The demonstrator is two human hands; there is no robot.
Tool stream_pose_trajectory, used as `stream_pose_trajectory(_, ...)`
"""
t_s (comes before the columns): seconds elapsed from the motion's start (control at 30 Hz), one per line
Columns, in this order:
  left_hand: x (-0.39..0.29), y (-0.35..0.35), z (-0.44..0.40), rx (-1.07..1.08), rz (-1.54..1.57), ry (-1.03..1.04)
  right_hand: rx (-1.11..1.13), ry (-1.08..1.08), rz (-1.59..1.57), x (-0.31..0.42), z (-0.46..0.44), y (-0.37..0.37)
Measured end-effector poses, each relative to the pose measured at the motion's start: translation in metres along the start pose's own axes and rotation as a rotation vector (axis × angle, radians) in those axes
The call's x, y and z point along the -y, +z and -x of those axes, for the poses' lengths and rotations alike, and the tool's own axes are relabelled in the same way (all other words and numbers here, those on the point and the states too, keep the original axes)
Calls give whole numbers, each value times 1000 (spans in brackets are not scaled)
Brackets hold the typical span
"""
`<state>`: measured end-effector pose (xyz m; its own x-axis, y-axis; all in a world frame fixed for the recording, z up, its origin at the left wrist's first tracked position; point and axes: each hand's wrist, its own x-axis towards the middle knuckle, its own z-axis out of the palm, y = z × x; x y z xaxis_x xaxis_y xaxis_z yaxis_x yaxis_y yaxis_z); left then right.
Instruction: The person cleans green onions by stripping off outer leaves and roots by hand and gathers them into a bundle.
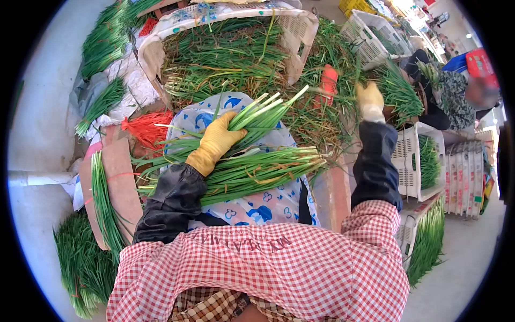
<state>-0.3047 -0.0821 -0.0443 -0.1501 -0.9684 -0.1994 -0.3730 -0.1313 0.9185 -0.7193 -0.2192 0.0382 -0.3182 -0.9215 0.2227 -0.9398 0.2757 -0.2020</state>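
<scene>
My left hand (217,140), in a yellow glove, is closed around a bunch of chives (268,115), their white stem ends pointing up and right. Below it, a larger pile of chives (263,174) lies across my lap on a white cover with blue prints (260,213). My right hand (370,99), also gloved in yellow, is stretched out to the right over loose leaves and stalks (335,121). Its fingers look curled together; what they hold, if anything, I cannot make out. Close to it lies a red-orange object (328,80).
In front, a white crate (225,21) lies full of chives. Red ties (147,129) and a board with a tied bunch (104,196) are on the left. More crates (407,161) stand on the right, where another person (456,94) sits.
</scene>
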Motion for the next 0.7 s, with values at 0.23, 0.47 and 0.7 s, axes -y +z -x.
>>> stream_pose_trajectory(0.23,-14,-6,-2,119,196,-63,954,174,-1248,106,104,5)
stream_pose_trajectory(0.47,-38,-64,-4,181,501,-57,538,25,-1870,106,52,-25)
stream_pose_trajectory(0.7,-102,-121,-9,292,697,-7,-705,-596,-219,44,-13,-75)
